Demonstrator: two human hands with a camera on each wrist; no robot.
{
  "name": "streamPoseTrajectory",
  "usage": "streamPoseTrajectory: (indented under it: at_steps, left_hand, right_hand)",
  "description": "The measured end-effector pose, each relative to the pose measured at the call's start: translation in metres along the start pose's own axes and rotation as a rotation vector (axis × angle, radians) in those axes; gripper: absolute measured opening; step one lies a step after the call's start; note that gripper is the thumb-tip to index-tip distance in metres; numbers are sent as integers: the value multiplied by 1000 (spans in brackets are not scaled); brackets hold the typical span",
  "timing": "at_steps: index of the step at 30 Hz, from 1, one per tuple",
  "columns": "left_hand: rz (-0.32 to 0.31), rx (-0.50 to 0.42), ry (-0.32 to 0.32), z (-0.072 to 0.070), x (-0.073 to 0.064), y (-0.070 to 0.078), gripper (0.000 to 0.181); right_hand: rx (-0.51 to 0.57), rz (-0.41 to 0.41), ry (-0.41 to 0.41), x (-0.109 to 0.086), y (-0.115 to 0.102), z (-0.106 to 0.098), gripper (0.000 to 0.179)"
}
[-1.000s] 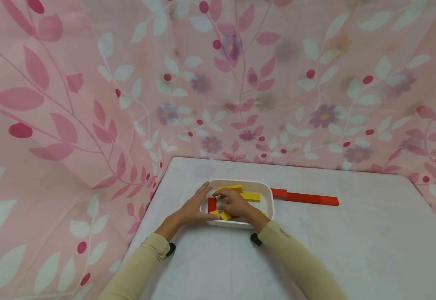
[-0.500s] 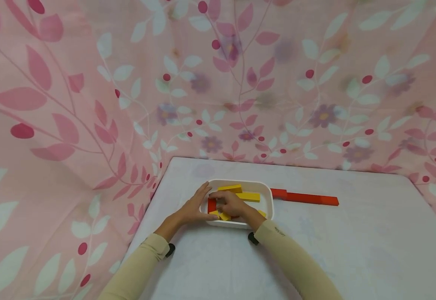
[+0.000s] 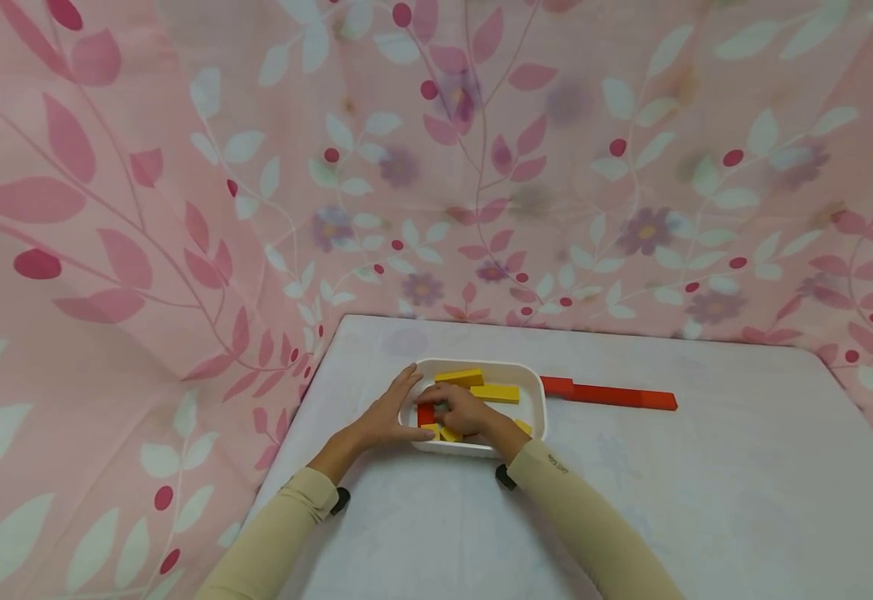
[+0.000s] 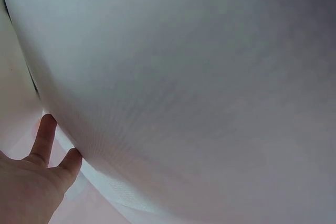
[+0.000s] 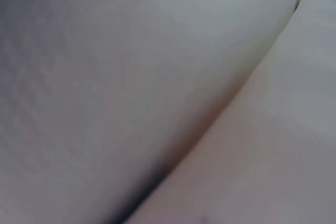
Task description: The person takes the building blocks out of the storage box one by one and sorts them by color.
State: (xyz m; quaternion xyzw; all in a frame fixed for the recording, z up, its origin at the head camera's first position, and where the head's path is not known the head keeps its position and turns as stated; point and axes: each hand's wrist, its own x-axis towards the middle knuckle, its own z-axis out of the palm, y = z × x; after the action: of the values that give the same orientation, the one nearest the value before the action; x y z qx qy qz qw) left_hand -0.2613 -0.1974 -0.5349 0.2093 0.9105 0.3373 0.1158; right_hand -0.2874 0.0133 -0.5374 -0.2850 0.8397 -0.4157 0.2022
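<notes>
A white plastic tray [image 3: 538, 408] holds several yellow and red blocks. My left hand [image 3: 386, 419] spans its left end, fingers along the outer side and thumb by the front rim; in the left wrist view two straight fingers [image 4: 46, 137] of it show. Over the tray's left half, my right hand [image 3: 465, 411] reaches down with bent fingers. Its fingertips overlap the far end of a red block [image 3: 425, 414]; I cannot tell whether they pinch it. Two small yellow blocks [image 3: 450, 434] lie close below that hand. The right wrist view shows only sleeve and white cloth, no fingers.
Two longer yellow blocks [image 3: 495, 393] lie at the tray's back, and another yellow block [image 3: 523, 427] at its front right. Outside, a row of red blocks [image 3: 624, 396] runs right from the tray. White cloth [image 3: 669, 500] covers the table; pink floral fabric [image 3: 481, 167] hangs behind.
My right hand has shifted slightly left, and its fingertips now cover the far end of the red block. The left hand keeps its place at the tray.
</notes>
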Motion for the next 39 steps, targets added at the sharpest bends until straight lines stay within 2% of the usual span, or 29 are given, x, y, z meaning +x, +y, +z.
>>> streamPoseTrajectory:
  at_steps: [6,13,21,30,39]
  left_hand:
    - [-6,5,-2,1,1,-1,111]
    - [-34,12,-11,2,1,1,112]
    - [-37,16,-15,0,2,3,111]
    - [-43,10,-12,-2,2,4,112]
    - [-38,18,-7,-1,1,2,112]
  right_hand:
    - [-46,55,-17,0,0,0,49]
    - [-30,110,-26,-1,1,0,49]
    - [-32,102,-2,0,3,-2,44]
    - [-97,75,-6,2,3,-3,45]
    - [-119,84,40,0,-1,1,31]
